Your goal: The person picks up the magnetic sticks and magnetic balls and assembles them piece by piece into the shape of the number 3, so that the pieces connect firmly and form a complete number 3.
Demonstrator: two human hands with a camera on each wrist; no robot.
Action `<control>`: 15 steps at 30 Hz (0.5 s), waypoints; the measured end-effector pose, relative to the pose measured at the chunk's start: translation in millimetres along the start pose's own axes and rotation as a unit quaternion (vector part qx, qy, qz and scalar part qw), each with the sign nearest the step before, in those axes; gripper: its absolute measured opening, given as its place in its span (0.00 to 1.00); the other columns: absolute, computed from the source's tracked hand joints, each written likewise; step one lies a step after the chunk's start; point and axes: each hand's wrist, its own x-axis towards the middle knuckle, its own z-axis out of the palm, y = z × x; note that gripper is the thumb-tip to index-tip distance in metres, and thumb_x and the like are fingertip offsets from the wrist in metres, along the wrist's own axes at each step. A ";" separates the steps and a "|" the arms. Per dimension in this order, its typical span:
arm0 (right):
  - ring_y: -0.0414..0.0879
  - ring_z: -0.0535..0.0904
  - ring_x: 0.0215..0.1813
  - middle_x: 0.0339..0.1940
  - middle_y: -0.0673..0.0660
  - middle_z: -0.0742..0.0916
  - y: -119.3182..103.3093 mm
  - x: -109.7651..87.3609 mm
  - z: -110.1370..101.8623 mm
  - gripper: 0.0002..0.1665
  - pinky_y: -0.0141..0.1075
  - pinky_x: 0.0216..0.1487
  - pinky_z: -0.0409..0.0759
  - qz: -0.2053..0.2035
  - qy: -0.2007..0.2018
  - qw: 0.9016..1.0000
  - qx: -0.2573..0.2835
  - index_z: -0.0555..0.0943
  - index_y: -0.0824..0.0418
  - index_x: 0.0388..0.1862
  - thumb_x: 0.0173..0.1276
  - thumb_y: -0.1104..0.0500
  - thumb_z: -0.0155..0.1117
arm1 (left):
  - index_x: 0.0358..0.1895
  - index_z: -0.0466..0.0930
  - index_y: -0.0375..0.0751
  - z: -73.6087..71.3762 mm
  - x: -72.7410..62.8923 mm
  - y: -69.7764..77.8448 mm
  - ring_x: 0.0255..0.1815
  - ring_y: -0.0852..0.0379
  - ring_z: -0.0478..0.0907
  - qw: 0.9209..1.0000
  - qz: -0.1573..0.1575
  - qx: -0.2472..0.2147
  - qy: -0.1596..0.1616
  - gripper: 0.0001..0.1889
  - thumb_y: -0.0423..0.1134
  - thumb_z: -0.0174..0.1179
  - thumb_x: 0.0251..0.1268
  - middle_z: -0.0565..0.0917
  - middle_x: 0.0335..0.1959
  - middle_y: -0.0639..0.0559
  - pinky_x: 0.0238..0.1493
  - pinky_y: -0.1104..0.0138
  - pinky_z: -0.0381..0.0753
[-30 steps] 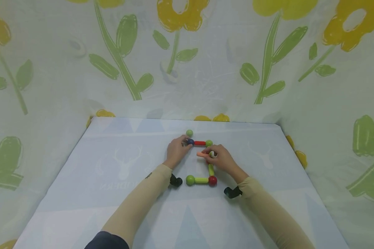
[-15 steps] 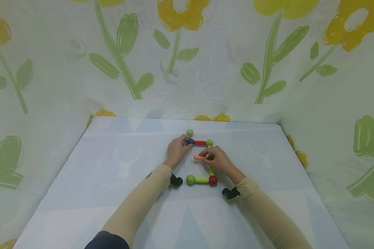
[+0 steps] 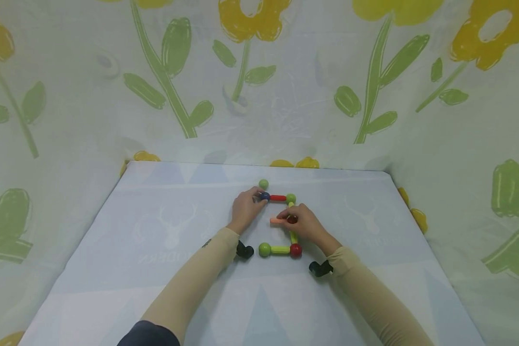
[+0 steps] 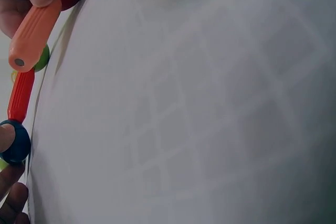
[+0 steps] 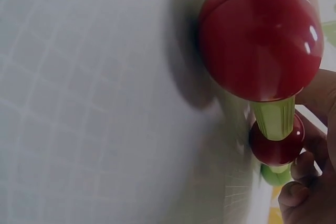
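Observation:
My left hand (image 3: pixel 245 209) holds a blue ball (image 3: pixel 265 196) between thumb and fingers. A red rod (image 4: pixel 21 95) joins that ball to a green ball (image 3: pixel 291 198). With thumb and fingertips, my right hand (image 3: pixel 312 227) pinches a light orange rod (image 4: pixel 34 36), whose free end points left. Its other end is at the middle red ball (image 5: pixel 275 142), partly covered by the fingers. From there a yellow-green rod (image 5: pixel 274 120) runs to the near red ball (image 5: pixel 260 38). Another yellow-green rod (image 3: pixel 280 250) extends left to a near green ball (image 3: pixel 265 249).
A loose green ball (image 3: pixel 264 184) sits just beyond the blue one. The pieces lie on a pale patterned cloth (image 3: pixel 164 269), with flower-print curtains (image 3: pixel 294 110) behind and at both sides. Dark wrist mounts (image 3: pixel 244 251) stick out from both sleeves.
My right hand has shifted slightly toward me and left with the orange rod, so more of the middle red ball shows. My left hand stays on the blue ball.

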 end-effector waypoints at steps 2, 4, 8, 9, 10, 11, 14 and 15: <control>0.44 0.74 0.40 0.38 0.44 0.87 0.5 -0.2 0.3 0.10 0.38 0.46 0.75 0.001 -0.001 1.000 0.000 0.90 0.54 0.47 0.67 0.60 0.73 | 0.54 0.83 0.51 -0.1 0.1 0.1 0.43 0.54 0.80 1.000 0.000 0.000 0.001 0.16 0.46 0.70 0.65 0.88 0.49 0.53 0.45 0.60 0.76; 0.44 0.74 0.40 0.38 0.45 0.87 0.4 -0.5 0.3 0.10 0.38 0.46 0.74 -0.001 -0.001 1.000 -0.003 0.90 0.54 0.47 0.67 0.59 0.73 | 0.54 0.83 0.51 -0.3 0.0 0.4 0.43 0.53 0.80 1.000 0.001 0.000 0.002 0.16 0.46 0.71 0.65 0.88 0.49 0.53 0.44 0.60 0.76; 0.43 0.74 0.39 0.37 0.45 0.88 1.0 0.1 0.5 0.10 0.39 0.46 0.74 -0.010 -0.001 1.000 -0.008 0.90 0.54 0.47 0.67 0.60 0.73 | 0.54 0.83 0.51 0.3 0.0 0.1 0.42 0.53 0.80 1.000 0.002 0.002 0.005 0.16 0.45 0.71 0.65 0.88 0.48 0.53 0.44 0.60 0.76; 0.43 0.74 0.38 0.37 0.45 0.88 1.3 0.4 0.6 0.10 0.39 0.46 0.74 -0.011 -0.001 1.000 -0.008 0.90 0.54 0.47 0.67 0.60 0.73 | 0.54 0.83 0.51 0.6 0.1 -0.1 0.42 0.53 0.80 1.000 0.002 0.001 0.005 0.16 0.45 0.71 0.65 0.88 0.48 0.53 0.44 0.60 0.76; 0.43 0.75 0.38 0.37 0.45 0.88 1.4 0.7 0.7 0.10 0.39 0.46 0.74 -0.012 0.000 1.000 -0.007 0.90 0.54 0.46 0.67 0.59 0.73 | 0.54 0.83 0.51 0.8 0.1 -0.3 0.42 0.53 0.80 1.000 0.002 0.001 0.005 0.16 0.45 0.71 0.65 0.88 0.48 0.53 0.44 0.60 0.76; 0.43 0.75 0.38 0.37 0.45 0.88 1.6 0.9 0.8 0.09 0.39 0.46 0.74 -0.012 0.000 1.000 -0.007 0.90 0.54 0.46 0.67 0.59 0.73 | 0.54 0.83 0.51 1.1 0.1 -0.6 0.42 0.53 0.79 1.000 0.002 0.000 0.005 0.16 0.45 0.71 0.65 0.88 0.48 0.53 0.44 0.59 0.76; 0.43 0.74 0.38 0.36 0.44 0.88 2.1 1.0 0.9 0.09 0.39 0.46 0.73 -0.009 0.001 1.000 -0.007 0.90 0.54 0.46 0.67 0.58 0.73 | 0.54 0.83 0.51 1.8 0.3 -1.2 0.41 0.54 0.79 1.000 0.003 -0.002 0.007 0.16 0.45 0.71 0.65 0.88 0.48 0.53 0.44 0.60 0.76; 0.43 0.74 0.38 0.36 0.44 0.88 2.1 0.8 1.0 0.09 0.39 0.46 0.73 -0.008 0.000 1.000 -0.008 0.90 0.54 0.47 0.68 0.58 0.73 | 0.54 0.83 0.51 2.2 0.3 -1.6 0.41 0.54 0.80 1.000 0.003 -0.001 0.007 0.16 0.45 0.71 0.64 0.88 0.48 0.53 0.43 0.60 0.76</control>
